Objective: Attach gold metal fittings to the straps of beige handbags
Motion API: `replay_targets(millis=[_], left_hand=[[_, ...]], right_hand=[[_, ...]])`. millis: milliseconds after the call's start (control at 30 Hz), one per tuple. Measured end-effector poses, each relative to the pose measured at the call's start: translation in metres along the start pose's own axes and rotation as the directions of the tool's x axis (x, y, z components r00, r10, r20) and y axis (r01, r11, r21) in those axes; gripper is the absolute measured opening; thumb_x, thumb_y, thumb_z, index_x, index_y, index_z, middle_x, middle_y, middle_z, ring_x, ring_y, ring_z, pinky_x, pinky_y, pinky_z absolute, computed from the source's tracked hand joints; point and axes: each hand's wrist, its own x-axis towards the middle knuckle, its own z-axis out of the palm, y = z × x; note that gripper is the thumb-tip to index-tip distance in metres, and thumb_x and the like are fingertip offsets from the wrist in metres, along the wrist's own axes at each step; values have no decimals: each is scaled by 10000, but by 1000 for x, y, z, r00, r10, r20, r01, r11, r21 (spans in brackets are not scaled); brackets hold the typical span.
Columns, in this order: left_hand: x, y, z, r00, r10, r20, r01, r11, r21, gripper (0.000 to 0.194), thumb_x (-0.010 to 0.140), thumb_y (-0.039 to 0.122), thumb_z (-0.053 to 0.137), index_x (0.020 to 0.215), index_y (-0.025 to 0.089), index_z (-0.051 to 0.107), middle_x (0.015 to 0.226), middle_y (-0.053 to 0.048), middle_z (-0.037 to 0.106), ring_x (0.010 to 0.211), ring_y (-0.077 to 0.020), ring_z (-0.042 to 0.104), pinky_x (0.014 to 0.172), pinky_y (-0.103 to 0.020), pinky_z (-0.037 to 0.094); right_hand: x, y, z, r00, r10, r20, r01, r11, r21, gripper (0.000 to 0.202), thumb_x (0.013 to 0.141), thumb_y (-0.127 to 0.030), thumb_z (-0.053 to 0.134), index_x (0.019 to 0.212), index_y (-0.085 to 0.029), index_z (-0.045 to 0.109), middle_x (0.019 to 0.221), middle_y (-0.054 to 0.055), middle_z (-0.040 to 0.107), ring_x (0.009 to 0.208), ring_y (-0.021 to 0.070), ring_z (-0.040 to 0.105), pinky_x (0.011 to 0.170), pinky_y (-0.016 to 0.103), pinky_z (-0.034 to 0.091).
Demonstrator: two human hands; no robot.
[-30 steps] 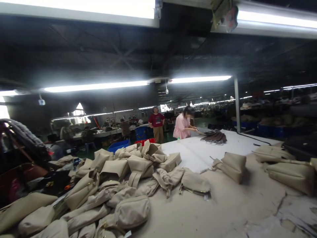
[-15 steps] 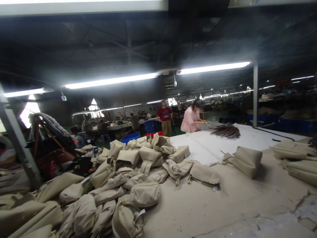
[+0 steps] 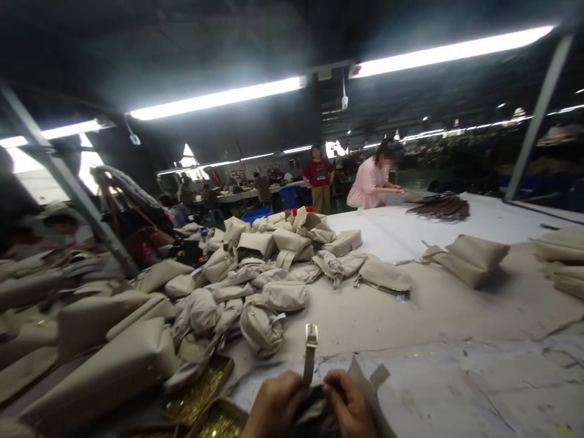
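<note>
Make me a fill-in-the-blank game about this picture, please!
Between the left hand and right hand, a strap ends in a metal ____, like a belt's.
Small pieces in the trays are coloured ____.
The person bending beyond the table wears the colour ____.

Missing words: buckle; gold; pink.

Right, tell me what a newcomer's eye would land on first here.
Probably the big heap of beige bags across the left and centre. Next, the gold-coloured buckle on its dark strap between the left grip and right grip, bottom centre. Then bright tube lights overhead.
</note>
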Motion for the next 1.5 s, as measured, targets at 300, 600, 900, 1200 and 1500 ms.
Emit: replay_targets(millis=[300,600,900,1200,1500], left_hand=[[10,-18,24,901,-433,-7,411,860,-303,337,651,473,721,595,163,600,601,30,504,653,-137,438,615,-261,310],[-4,-15,16,834,-552,-3,501,760,-414,331,608,480,698,629,175,569,612,30,470,626,-125,386,605,-278,282],[-5,-2,18,836,-548,-28,478,752,-454,248,597,375,708,567,184,554,591,25,488,627,-132,420,618,-289,297],[-6,2,21,830,-557,-28,471,727,-500,255,599,404,692,590,186,560,596,26,486,626,-132,408,610,-287,295],[-7,6,23,830,-557,-31,470,727,-500,259,580,413,682,595,179,570,597,29,475,634,-131,394,626,-292,289]], right_hand=[[9,-2,0,978,-83,192,96,993,-62,257,913,-459,710,821,-219,721,831,21,663,852,234,625,791,295,490],[-2,24,7,964,-148,222,189,966,-178,142,936,-298,618,823,-243,684,839,15,645,828,220,632,762,278,492],[-3,29,6,949,-234,210,270,949,-163,140,924,-272,665,836,-285,773,851,18,661,867,226,627,791,283,483],[-1,35,6,979,-144,147,161,981,-112,123,884,-334,734,797,-274,799,842,25,699,861,232,670,787,263,507],[0,37,3,980,-114,161,140,977,-162,170,910,-376,720,803,-267,794,844,30,708,864,238,680,797,269,521]])
